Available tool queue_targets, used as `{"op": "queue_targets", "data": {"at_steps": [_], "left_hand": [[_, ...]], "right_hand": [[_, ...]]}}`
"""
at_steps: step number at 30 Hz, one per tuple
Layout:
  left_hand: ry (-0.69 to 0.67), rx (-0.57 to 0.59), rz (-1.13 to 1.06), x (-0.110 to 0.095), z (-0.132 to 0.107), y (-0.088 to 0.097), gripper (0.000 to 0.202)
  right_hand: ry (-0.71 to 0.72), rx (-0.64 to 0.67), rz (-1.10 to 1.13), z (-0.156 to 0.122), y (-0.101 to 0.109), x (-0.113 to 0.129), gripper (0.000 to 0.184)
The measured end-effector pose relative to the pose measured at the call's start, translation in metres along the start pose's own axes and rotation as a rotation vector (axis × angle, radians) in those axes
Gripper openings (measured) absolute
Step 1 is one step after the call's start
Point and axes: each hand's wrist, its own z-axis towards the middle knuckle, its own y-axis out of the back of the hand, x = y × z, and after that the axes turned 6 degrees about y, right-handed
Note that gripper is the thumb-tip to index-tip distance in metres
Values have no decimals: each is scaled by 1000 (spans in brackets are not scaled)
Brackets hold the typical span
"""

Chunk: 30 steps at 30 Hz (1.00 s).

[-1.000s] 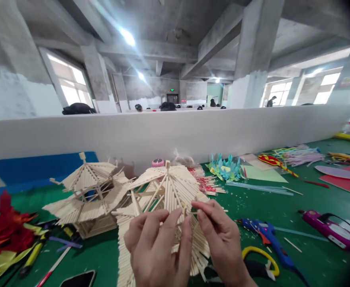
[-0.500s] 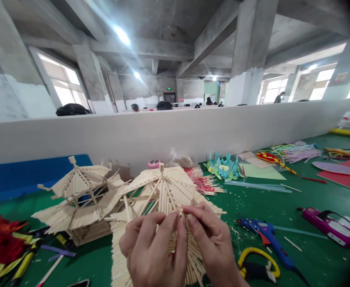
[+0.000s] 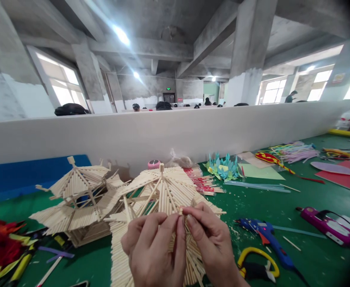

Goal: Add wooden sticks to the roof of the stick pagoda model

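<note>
My left hand [image 3: 158, 249] and my right hand [image 3: 212, 243] meet over the front of a pavilion model [image 3: 175, 181] built from thin wooden sticks. Thumbs and index fingers of both hands are pinched together around a tiny pale wooden piece [image 3: 180, 210], of which only the top end shows. It seems to be a short bit of stick, at or just above the model's roof; whether it touches the roof I cannot tell. Much of the lower roof is hidden behind my hands. Left of it stands a second stick pavilion [image 3: 82, 199] with two roof tiers.
On the right lie a blue glue gun [image 3: 264, 233], yellow-handled cutters [image 3: 258, 263] and a purple power strip [image 3: 330, 227]. Behind are bundled sticks [image 3: 206, 183] and a folded-paper lotus [image 3: 222, 165]. Red paper flowers [image 3: 0, 239] lie left. A white partition [image 3: 175, 131] bounds the table [image 3: 300, 199].
My left hand has shifted very slightly to the right, and its fingertips have closed in on the tiny piece. My right hand stays almost where it was.
</note>
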Motion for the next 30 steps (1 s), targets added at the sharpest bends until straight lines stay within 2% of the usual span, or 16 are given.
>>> {"op": "queue_targets", "data": {"at_steps": [18, 30], "left_hand": [[-32, 25, -18, 1, 1, 2, 14], [-8, 35, -12, 1, 0, 1, 16]], "right_hand": [[-15, 12, -22, 2, 0, 5, 21], [-21, -3, -28, 3, -1, 5, 21]]}}
